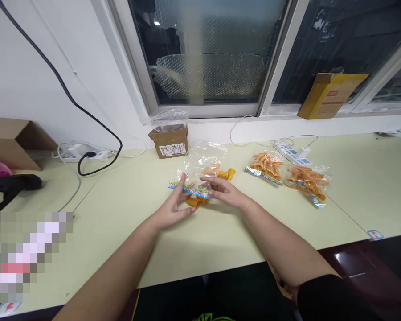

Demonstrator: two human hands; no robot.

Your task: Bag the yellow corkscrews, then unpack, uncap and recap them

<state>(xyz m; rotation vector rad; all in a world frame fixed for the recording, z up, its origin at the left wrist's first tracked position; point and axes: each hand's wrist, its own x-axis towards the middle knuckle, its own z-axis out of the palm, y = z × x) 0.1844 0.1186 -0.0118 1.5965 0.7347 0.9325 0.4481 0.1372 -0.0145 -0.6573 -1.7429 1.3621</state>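
Both hands, left and right, pinch the clear bag's coloured strip taut, steadying it over orange pieces on the worktop.

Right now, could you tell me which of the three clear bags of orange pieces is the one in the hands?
The leftmost bag, held by both hands at its colourful strip. The other two bags lie untouched to the right.

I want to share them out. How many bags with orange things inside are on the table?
3. One clear bag lies at the left hand and right hand. Two filled bags lie to the right: one nearer, one farther right.
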